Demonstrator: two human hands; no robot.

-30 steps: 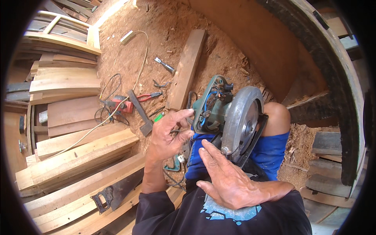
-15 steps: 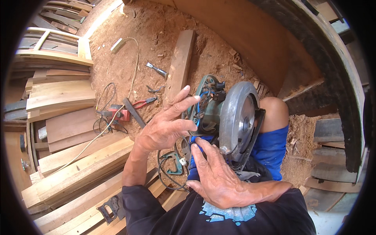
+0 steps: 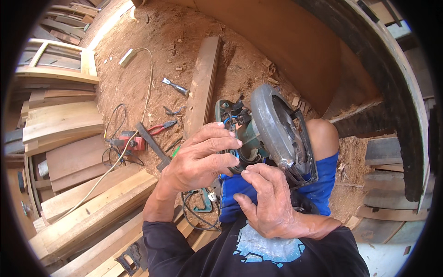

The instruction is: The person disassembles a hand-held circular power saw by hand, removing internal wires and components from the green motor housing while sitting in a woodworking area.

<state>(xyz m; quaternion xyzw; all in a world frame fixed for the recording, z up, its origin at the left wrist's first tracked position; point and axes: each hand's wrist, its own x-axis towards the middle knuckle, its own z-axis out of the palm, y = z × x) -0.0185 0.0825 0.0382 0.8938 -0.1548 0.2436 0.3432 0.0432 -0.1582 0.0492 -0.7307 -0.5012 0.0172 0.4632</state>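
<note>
A circular saw (image 3: 272, 124) with a grey blade guard rests on my lap, tilted. Its green handle housing is opened up, and blue wires (image 3: 230, 119) and dark inner parts show. My left hand (image 3: 203, 152) curls around the near end of that housing, its fingertips on the edge beside a blue wire; the thumb is mostly hidden. Just below the saw is my right hand (image 3: 270, 201), thumb apart from its bent fingers, the fingertips close to the housing's lower end. Nothing shows in its grasp. A green housing piece (image 3: 203, 201) lies beside my leg with a black cable.
On the sawdust-covered ground lie red-handled pliers (image 3: 162, 127), a chisel-like tool (image 3: 176, 86), a hammer (image 3: 152, 145), a red power tool (image 3: 131, 141) and a long plank (image 3: 203, 83). Stacked boards (image 3: 92, 207) fill the left, with a handsaw (image 3: 130, 258). A large curved wooden piece (image 3: 392, 92) stands right.
The saw has turned and tilted, its guard's top leaning left. My left hand has closed in around the housing. My right hand has shifted right, its fingers drawn up and bent.
</note>
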